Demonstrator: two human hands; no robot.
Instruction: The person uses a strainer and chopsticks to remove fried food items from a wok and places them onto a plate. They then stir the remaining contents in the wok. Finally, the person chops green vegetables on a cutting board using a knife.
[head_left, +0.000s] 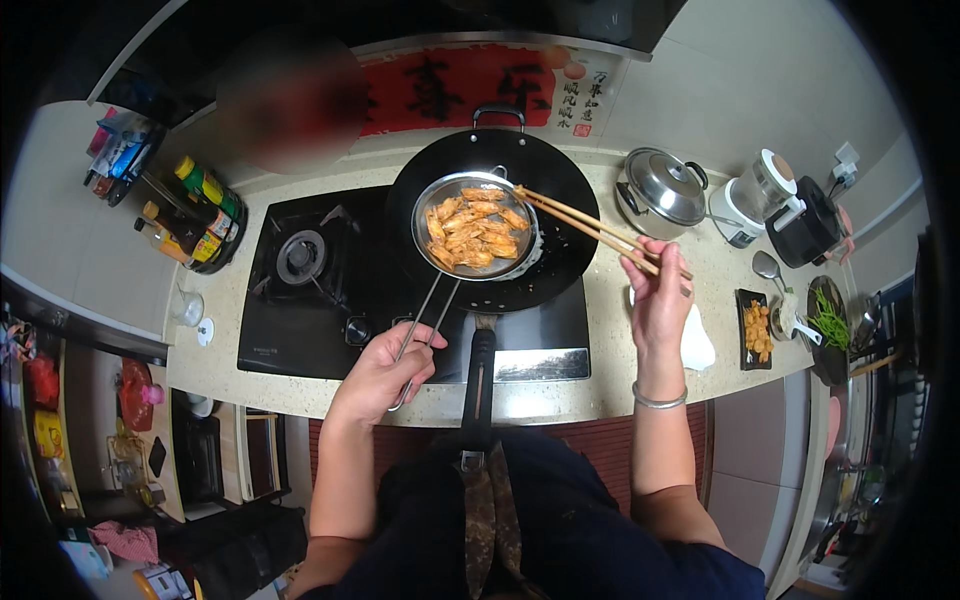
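My left hand (397, 361) grips the long wire handle of a round metal mesh strainer (525, 244). It is held over a black wok (571, 255) on the right side of the hob. Golden-brown fried pieces (480, 229), which look like shrimp, lie in the strainer. Between the fingers of my right hand (658, 300) is a pair of long wooden chopsticks (579, 213). Their tips come together at the strainer's right rim, around what seems to be a small piece. Whitish liquid or foam shows in the wok beside the strainer.
The wok's black handle (480, 375) juts toward my body. Left of the wok is a bare gas burner (301, 256), with sauce bottles (196, 225) beyond. At right stand a lidded pot (664, 187), a glass kettle (761, 191), a black dish of food (754, 330) and a plate of greens (829, 319).
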